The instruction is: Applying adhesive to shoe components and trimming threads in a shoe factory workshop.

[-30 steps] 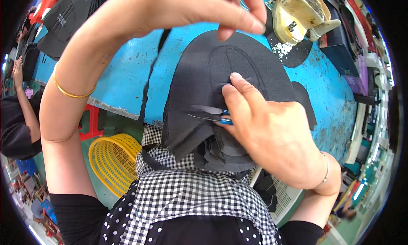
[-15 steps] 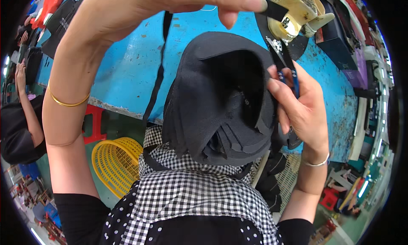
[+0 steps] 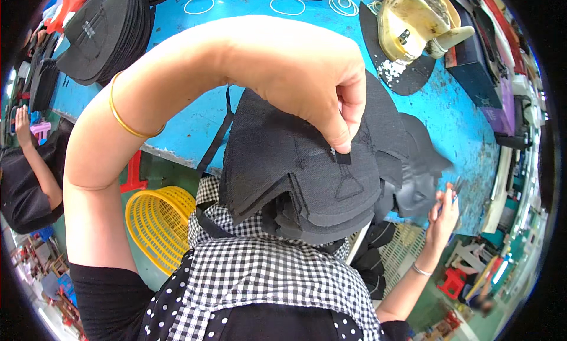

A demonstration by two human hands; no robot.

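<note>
My left hand (image 3: pixel 313 81) arches over a pile of black shaped fabric pieces (image 3: pixel 277 158) lying at the table's near edge. Its thumb and fingertips are pinched together on a small black tab (image 3: pixel 342 159), which touches the top piece beside a stitched or marked triangle outline. Off to the right, my right hand (image 3: pixel 442 220) is closed around scissors (image 3: pixel 458 187), slightly smeared by motion. Between that hand and the pile lie more black pieces (image 3: pixel 419 163), partly blurred. A long black strip (image 3: pixel 220 140) hangs down left of the pile.
A yellowed pot (image 3: pixel 407 28) with white flecks stands on a black piece at the back right. Stacked black pieces (image 3: pixel 109 39) sit back left, with elastic loops (image 3: pixel 287 6) farther along the blue table (image 3: pixel 183 125). Below is a yellow basket (image 3: pixel 159 223); another person's arm (image 3: pixel 41 169) shows left.
My left hand has come down from near the pot onto the top piece with the black tab. My right hand has moved away rightward with the scissors. The top piece has flipped flat.
</note>
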